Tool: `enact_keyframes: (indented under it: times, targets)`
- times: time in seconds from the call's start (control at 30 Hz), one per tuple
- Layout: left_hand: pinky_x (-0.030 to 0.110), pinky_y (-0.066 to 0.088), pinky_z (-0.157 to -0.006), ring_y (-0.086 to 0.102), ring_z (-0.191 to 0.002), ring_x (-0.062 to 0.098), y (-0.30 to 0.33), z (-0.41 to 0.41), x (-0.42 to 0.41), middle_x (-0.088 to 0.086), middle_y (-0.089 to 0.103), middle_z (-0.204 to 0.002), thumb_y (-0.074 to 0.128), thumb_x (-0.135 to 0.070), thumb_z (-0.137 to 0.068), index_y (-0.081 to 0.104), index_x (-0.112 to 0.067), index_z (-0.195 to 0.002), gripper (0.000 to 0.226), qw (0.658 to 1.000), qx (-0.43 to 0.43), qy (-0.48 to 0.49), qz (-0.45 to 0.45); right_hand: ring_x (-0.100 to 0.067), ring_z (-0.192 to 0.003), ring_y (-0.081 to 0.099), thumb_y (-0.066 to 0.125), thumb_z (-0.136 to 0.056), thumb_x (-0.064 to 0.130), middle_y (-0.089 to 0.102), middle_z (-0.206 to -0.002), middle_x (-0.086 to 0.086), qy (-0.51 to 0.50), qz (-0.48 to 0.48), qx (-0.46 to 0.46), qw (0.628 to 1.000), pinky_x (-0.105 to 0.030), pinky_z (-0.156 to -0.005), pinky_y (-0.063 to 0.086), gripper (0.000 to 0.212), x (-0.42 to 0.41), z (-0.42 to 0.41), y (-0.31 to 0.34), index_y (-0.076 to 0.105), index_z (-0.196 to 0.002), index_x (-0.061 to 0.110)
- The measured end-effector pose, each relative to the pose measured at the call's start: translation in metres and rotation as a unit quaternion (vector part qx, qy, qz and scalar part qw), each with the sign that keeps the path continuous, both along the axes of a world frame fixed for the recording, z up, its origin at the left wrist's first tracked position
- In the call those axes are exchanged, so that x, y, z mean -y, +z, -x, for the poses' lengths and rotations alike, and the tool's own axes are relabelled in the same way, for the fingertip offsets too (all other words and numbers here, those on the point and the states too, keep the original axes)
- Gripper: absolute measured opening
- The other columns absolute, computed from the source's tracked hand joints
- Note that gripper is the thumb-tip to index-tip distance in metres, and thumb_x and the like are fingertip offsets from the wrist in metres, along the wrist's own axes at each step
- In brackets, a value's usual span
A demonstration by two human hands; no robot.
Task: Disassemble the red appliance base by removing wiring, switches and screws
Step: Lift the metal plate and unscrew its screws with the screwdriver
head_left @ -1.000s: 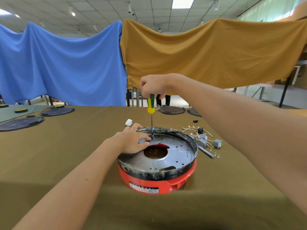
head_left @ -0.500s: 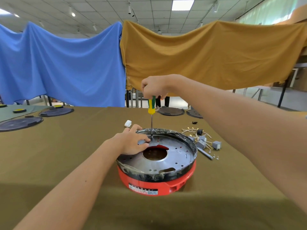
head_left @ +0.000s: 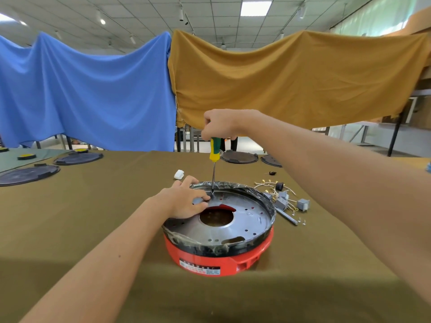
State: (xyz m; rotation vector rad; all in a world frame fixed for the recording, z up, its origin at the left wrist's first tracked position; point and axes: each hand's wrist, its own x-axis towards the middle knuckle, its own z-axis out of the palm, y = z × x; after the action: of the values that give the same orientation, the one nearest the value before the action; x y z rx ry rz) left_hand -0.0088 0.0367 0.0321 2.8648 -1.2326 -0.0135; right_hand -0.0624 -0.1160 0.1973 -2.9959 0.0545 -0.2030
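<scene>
While one screwdriver [head_left: 214,153] stands, two hands work.

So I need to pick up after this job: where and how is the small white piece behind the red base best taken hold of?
Pinch the small white piece across its short sides, coming straight down from above. It lies flat and alone on the olive tablecloth, just beyond the left hand, with free cloth around it, so fingers can close on both sides.
</scene>
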Motion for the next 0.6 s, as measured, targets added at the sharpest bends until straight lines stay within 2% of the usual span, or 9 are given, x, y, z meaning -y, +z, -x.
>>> enact_keyframes:
  times: [0.07,0.13,0.2,0.27,0.37,0.43,0.5,0.53,0.6]
  targets:
    - [0.048,0.036,-0.102,0.025,-0.136,0.027,0.001,0.000,0.000,-0.008,0.014,-0.153,0.036,-0.061,-0.097,0.047,-0.051,-0.133,0.039,1.000,0.000,0.002,0.001,-0.020,-0.075,0.054,0.045,-0.097,0.057,0.054,-0.090,0.000,-0.055,0.124,0.053,0.989,-0.034,-0.065,0.041,0.047,0.002,-0.003,-0.004,0.050,-0.095,0.010]
    - [0.049,0.036,-0.103,0.025,-0.136,0.027,0.001,0.000,0.000,-0.008,0.014,-0.153,0.036,-0.061,-0.097,0.047,-0.052,-0.133,0.039,1.000,-0.001,0.002,0.000,-0.018,-0.068,0.049,0.039,-0.101,0.057,0.051,-0.079,0.000,-0.066,0.171,0.089,0.979,-0.033,-0.060,0.035,0.052,0.004,-0.006,-0.006,0.047,-0.079,0.011]
    - [0.050,0.036,-0.104,0.024,-0.137,0.027,0.001,0.000,0.000,-0.008,0.014,-0.154,0.035,-0.061,-0.097,0.046,-0.052,-0.133,0.039,1.000,-0.001,-0.001,-0.003,-0.019,-0.070,0.048,0.045,-0.103,0.041,0.050,-0.080,0.000,-0.020,0.129,0.057,0.990,-0.030,-0.057,0.034,0.032,0.005,-0.006,-0.003,0.049,-0.088,0.013]
    - [0.051,0.036,-0.105,0.024,-0.137,0.027,0.001,0.000,-0.001,-0.008,0.014,-0.154,0.035,-0.061,-0.097,0.046,-0.052,-0.134,0.039,1.000,0.000,0.000,-0.002,-0.021,-0.076,0.047,0.052,-0.097,0.017,0.054,-0.092,-0.005,0.028,-0.005,0.000,1.000,-0.027,-0.060,0.040,0.004,0.007,-0.001,0.002,0.050,-0.099,0.013]
    - [0.051,0.036,-0.106,0.024,-0.138,0.027,0.000,0.000,0.000,-0.008,0.014,-0.154,0.035,-0.061,-0.097,0.047,-0.051,-0.133,0.039,1.000,-0.003,0.000,0.001,-0.022,-0.084,0.049,0.056,-0.082,0.001,0.053,-0.102,-0.006,0.061,-0.116,-0.030,0.991,-0.031,-0.066,0.050,0.018,0.003,0.006,0.006,0.058,-0.096,0.012]
    - [0.051,0.036,-0.106,0.023,-0.138,0.027,0.001,0.000,0.000,-0.008,0.014,-0.154,0.035,-0.061,-0.097,0.046,-0.051,-0.133,0.039,1.000,-0.003,-0.001,0.000,-0.023,-0.088,0.054,0.056,-0.087,0.014,0.052,-0.099,-0.004,0.045,-0.071,-0.026,0.996,-0.039,-0.075,0.057,0.021,0.001,0.005,0.005,0.056,-0.107,0.008]
    - [0.051,0.036,-0.105,0.023,-0.138,0.028,0.002,-0.001,0.000,-0.008,0.014,-0.154,0.035,-0.060,-0.097,0.046,-0.051,-0.134,0.039,1.000,-0.003,0.000,-0.003,-0.023,-0.083,0.061,0.052,-0.095,0.045,0.055,-0.092,-0.005,-0.005,-0.014,-0.023,1.000,-0.041,-0.075,0.058,0.039,0.001,0.004,0.003,0.048,-0.109,0.009]
    - [0.051,0.036,-0.105,0.023,-0.138,0.028,0.001,-0.001,0.000,-0.008,0.014,-0.154,0.035,-0.061,-0.097,0.046,-0.051,-0.134,0.039,1.000,-0.003,-0.001,-0.004,-0.022,-0.077,0.060,0.045,-0.096,0.059,0.055,-0.087,-0.004,-0.033,0.041,-0.004,0.999,-0.039,-0.070,0.054,0.049,0.001,0.004,0.002,0.046,-0.106,0.010]
    - [0.052,0.036,-0.106,0.023,-0.138,0.028,0.001,-0.001,0.001,-0.008,0.013,-0.154,0.035,-0.061,-0.097,0.046,-0.052,-0.134,0.039,1.000,0.000,-0.001,-0.006,-0.017,-0.068,0.051,0.036,-0.097,0.066,0.050,-0.079,-0.002,-0.066,0.159,0.049,0.984,-0.034,-0.061,0.040,0.058,0.004,0.002,0.001,0.048,-0.094,0.009]
